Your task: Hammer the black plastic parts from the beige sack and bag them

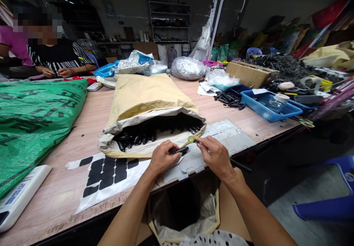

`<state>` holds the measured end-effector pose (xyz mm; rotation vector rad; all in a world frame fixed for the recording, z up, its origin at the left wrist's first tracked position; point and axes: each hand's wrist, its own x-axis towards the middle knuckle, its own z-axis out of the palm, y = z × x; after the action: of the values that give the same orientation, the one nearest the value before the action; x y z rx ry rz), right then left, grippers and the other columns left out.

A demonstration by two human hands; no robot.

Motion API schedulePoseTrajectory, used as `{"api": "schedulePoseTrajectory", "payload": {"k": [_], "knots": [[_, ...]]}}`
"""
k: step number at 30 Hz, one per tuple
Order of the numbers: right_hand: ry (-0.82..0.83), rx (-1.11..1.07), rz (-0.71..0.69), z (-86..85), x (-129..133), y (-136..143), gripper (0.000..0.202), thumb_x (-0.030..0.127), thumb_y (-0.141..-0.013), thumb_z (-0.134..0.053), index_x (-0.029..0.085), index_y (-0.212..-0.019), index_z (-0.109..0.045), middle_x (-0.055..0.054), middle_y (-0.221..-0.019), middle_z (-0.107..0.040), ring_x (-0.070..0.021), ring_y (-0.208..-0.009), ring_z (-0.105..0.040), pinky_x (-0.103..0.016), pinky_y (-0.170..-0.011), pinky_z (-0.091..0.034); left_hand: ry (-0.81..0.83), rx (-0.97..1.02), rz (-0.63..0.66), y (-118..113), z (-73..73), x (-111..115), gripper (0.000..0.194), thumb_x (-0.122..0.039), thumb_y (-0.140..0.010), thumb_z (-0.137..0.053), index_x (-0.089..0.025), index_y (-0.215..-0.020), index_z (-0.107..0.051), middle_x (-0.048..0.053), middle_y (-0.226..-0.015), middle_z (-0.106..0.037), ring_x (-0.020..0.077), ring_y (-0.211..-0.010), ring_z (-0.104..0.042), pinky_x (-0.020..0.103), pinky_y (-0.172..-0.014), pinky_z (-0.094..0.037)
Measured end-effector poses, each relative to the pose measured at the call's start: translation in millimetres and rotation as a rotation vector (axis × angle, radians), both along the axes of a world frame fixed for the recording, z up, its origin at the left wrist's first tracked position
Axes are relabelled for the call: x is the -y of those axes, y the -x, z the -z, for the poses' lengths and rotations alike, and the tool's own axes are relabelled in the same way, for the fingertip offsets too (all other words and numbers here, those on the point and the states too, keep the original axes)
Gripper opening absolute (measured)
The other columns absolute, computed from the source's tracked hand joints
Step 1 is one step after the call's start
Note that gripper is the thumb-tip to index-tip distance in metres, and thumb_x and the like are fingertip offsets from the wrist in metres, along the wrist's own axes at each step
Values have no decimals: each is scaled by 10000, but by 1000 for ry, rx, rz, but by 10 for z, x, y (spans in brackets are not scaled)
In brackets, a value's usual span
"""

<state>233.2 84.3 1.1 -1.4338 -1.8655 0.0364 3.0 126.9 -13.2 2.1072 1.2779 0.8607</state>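
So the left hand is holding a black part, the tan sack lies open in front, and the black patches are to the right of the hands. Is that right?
Not quite: in the head view, the black patches lie to the left of the left hand. It does hold a black part, and the tan sack lies open in front.

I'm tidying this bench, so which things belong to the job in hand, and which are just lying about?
Likely in use:
black piece in the left hand
yellow-green disc at the right hand
open sack of black parts

Seemingly lying about:
green sack
blue basket
cardboard box
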Motion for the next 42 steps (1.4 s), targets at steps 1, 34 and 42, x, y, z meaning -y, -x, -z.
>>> {"api": "schedulePoseTrajectory", "payload": {"k": [1, 34, 42], "knots": [[-5, 10, 9, 35, -37, -70, 262, 224, -980, -539, 265, -1181, -703, -39, -981, -708, -205, -962, -652, -306, -870, -493, 9, -2, 5, 3, -12, 1, 110, -302, -802, -707, -215, -867, -719, 13, -854, -676, 184, -822, -603, 294, -758, -452], [-25, 208, 126, 319, -127, -260, 191, 249, -940, -589, 257, -1086, -713, -39, -958, -665, -226, -900, -545, -341, -803, -402, 87, -7, 93, -1, -321, 267, 290, -425, -968, -496, -220, -853, -666, 53, -933, -667, 234, -926, -590, 335, -836, -440], [-38, 211, 125, 327, -131, -263, 198, 248, -932, -586, 258, -1083, -713, -46, -950, -662, -228, -899, -544, -341, -800, -398, 453, -141, 295, -170, 18, 1255, 281, -475, -990, -470, -279, -1022, -668, 4, -877, -710, 205, -844, -636, 302, -771, -438]]}}
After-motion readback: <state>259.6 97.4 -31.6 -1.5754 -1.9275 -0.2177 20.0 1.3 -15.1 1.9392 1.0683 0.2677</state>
